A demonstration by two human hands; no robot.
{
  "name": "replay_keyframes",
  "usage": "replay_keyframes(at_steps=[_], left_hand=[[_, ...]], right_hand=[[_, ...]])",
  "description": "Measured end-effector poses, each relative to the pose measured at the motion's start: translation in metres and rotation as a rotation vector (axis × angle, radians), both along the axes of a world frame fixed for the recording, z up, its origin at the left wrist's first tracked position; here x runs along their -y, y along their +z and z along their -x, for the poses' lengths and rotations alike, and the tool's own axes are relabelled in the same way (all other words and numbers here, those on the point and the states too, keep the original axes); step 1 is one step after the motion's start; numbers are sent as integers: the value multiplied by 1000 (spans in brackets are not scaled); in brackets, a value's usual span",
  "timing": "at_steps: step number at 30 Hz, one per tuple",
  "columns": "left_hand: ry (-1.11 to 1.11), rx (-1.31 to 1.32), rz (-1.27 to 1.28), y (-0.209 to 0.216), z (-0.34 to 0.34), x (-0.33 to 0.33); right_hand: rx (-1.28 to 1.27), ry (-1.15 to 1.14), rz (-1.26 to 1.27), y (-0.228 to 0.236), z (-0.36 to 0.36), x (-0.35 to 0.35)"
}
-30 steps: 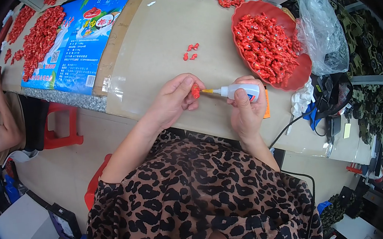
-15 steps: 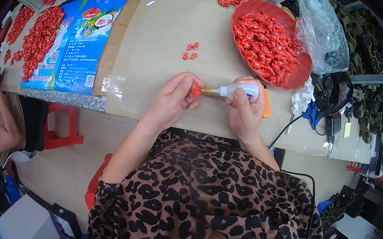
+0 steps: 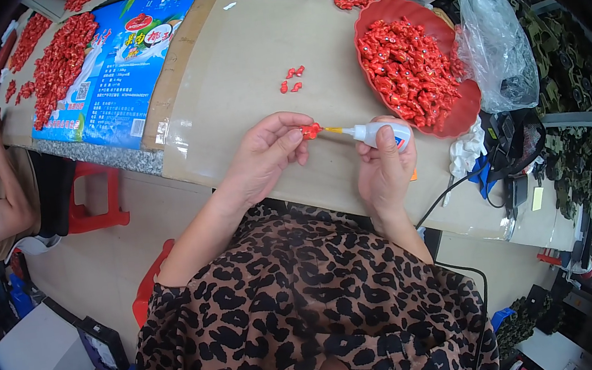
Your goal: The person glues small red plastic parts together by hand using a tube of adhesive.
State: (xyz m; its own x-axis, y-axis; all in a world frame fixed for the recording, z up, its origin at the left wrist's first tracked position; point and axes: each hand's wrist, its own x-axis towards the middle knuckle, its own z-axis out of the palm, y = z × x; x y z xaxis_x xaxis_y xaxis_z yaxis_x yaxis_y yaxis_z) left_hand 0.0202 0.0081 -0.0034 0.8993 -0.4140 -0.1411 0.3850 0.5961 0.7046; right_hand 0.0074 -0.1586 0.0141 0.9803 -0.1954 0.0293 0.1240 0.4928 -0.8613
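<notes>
Between the thumb and fingertips of my left hand (image 3: 270, 155) is a small red figurine (image 3: 311, 131), seemingly glossy plastic. My right hand (image 3: 385, 167) grips a white glue bottle (image 3: 389, 133) lying nearly level, its thin yellowish nozzle (image 3: 337, 129) pointing left. The nozzle tip meets the right side of the figurine or stops just short of it; I cannot tell which. Beyond my hands, several more red figurines (image 3: 291, 80) lie in a loose group on the brown paper table cover (image 3: 237, 66).
A red scalloped bowl (image 3: 474, 100) heaped with red figurines stands at the right, beside a clear plastic bag (image 3: 496, 42). Another red pile (image 3: 67, 65) covers part of a blue printed cardboard sheet (image 3: 149, 70). A person's arm (image 3: 7, 176) rests at the far left.
The figurine has turned from upright to lying more sideways in my left fingers. My right hand and the glue bottle have shifted slightly right, and the bottle sits more level.
</notes>
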Motion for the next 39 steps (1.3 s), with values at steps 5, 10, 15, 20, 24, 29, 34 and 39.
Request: replay_keyframes(at_steps=[5, 10, 15, 20, 24, 29, 34, 39], left_hand=[[46, 0, 22, -4, 0, -1], [44, 18, 80, -7, 0, -1], [42, 24, 76, -6, 1, -1], [47, 22, 77, -6, 0, -1], [60, 14, 68, -5, 0, 0], [61, 44, 89, -8, 1, -3], [78, -18, 122, -1, 7, -9], [36, 8, 238, -12, 9, -17]], right_hand=[[28, -34, 49, -2, 2, 1], [136, -29, 208, -5, 3, -2], [132, -22, 205, -6, 2, -2], [128, -6, 208, -6, 2, -1], [105, -10, 184, -6, 3, -4], [57, 44, -105, 3, -2, -1], [-101, 124, 142, 11, -7, -2], [-148, 232, 422, 17, -17, -7]])
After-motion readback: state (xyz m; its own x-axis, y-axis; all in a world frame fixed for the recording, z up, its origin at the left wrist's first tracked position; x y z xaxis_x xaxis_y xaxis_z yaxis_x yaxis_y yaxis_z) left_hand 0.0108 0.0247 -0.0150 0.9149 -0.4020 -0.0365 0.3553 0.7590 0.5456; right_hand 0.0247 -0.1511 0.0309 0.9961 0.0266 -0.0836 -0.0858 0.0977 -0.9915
